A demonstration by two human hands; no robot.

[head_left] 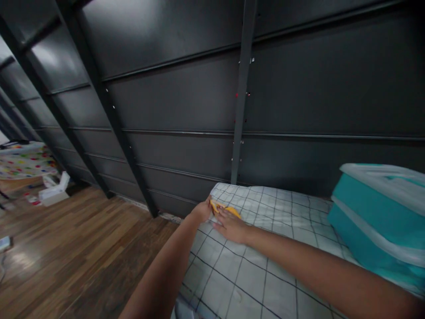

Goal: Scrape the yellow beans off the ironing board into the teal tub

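Note:
A yellow cloth (234, 211) lies near the far left corner of a white checked cover (252, 274) with dark grid lines. My right hand (232, 227) rests flat over the yellow cloth, fingers stretched forward and thumb apart. At the cover's left edge, my left hand (202, 211) has its fingers closed beside the left end of the yellow cloth. Whether they grip that cloth or the cover's edge cannot be made out. Both arms reach forward from the bottom of the view.
A teal box with a whitish lid (381, 212) stands on the cover at the right. Behind rises a dark panelled metal wall (172, 97) with upright posts. To the left are a wooden floor (93, 235), a white carton (55, 195) and a table with a spotted cover (28, 164).

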